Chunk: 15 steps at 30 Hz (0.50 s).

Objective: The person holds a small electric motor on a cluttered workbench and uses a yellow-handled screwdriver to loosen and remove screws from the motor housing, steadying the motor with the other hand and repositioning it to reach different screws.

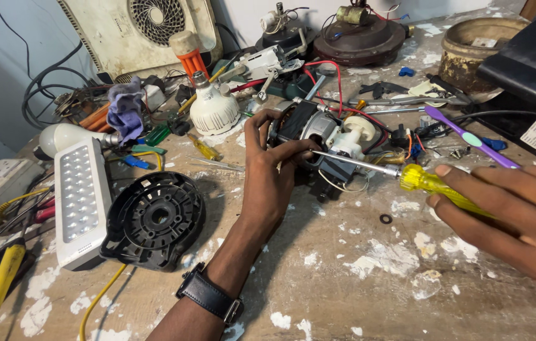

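Observation:
A small electric fan motor (318, 142) with copper windings and a white plastic gear sits in the middle of the workbench. My left hand (271, 170), with a black wristwatch on the wrist, grips the motor from the left side. My right hand (508, 218) holds a screwdriver with a yellow translucent handle (435, 184). Its metal shaft reaches left, with the tip against the motor next to my left fingers.
A black round motor cover (154, 221) and a white LED lamp panel (78, 202) lie at the left. Bulbs, wires, pliers, a purple toothbrush (470, 139), a tiny washer (385, 218) and other fan parts crowd the back of the paint-stained bench (344, 284).

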Available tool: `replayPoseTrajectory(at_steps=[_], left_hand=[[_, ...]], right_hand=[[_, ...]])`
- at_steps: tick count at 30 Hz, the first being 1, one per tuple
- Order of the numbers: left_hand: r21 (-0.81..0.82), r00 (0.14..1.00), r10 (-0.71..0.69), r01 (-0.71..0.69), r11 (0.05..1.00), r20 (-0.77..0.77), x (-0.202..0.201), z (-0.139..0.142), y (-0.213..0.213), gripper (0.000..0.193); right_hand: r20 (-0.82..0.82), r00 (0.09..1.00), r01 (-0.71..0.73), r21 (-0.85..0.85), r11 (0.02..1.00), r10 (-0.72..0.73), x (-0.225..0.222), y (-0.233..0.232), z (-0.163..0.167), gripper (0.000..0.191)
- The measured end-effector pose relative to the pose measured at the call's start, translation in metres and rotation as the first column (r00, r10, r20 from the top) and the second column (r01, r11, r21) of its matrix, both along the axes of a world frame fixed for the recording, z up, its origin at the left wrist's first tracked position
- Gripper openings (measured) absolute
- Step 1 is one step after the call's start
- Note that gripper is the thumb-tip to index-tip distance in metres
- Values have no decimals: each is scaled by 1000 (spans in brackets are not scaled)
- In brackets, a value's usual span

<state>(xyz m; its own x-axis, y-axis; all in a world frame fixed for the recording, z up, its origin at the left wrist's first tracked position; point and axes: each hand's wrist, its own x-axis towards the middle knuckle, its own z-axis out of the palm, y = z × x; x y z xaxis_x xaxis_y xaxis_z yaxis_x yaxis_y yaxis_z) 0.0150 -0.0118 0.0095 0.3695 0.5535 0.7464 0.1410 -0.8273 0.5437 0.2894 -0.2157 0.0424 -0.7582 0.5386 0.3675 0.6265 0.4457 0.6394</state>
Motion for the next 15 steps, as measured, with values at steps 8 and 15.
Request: replayPoseTrajectory(at_steps=[8,15], left_hand=[[21,999,-32,33,999,-29,1,0,0,22],[-106,995,-83,89,990,52,-1,5,-3,28]], right_hand=[[-223,975,-6,-46,999,-4,-9,1,-1,44],[-211,972,95,-36,995,-100,-10,3,-19,36]])
